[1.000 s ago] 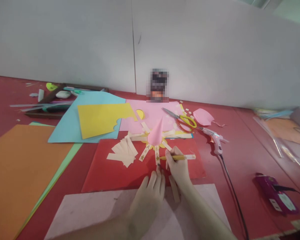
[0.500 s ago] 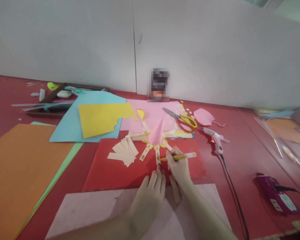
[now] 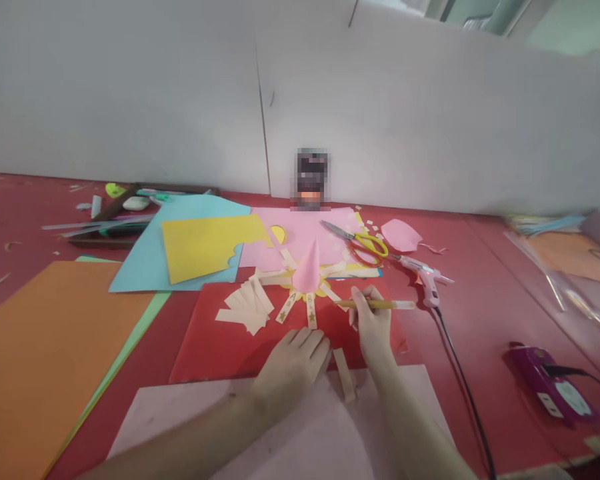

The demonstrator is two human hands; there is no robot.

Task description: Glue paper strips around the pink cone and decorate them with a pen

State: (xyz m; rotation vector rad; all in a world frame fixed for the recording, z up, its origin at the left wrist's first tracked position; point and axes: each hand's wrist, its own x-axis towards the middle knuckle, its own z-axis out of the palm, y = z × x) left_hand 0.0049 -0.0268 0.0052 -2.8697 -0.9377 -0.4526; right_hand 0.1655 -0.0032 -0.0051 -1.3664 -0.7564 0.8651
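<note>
A gold-coloured pen (image 3: 380, 305) is pinched in my right hand (image 3: 373, 327), its tip pointing left near a blank paper strip. My left hand (image 3: 297, 357) rests on the red sheet (image 3: 210, 353), fingers together and curled; whether anything lies under them is hidden. Just beyond stands a pink paper cone (image 3: 307, 268) on a yellow scalloped base, with cream strips radiating from it. One strip (image 3: 287, 308) reads "A a" and another strip (image 3: 311, 311) "B b", each with a gold star. A loose strip (image 3: 344, 375) lies between my forearms.
Fanned cream strips (image 3: 245, 307) lie left of the cone. Scissors (image 3: 360, 241) and a pink glue gun (image 3: 423, 277) with a trailing cord sit to the right, near a purple power strip (image 3: 553, 385). Yellow (image 3: 200, 247), blue and orange sheets (image 3: 55, 347) cover the left side.
My right hand with the pen has shifted right, off the "B b" strip. My left hand has drawn back slightly from that strip, its fingers more curled. The camera view has tilted a little.
</note>
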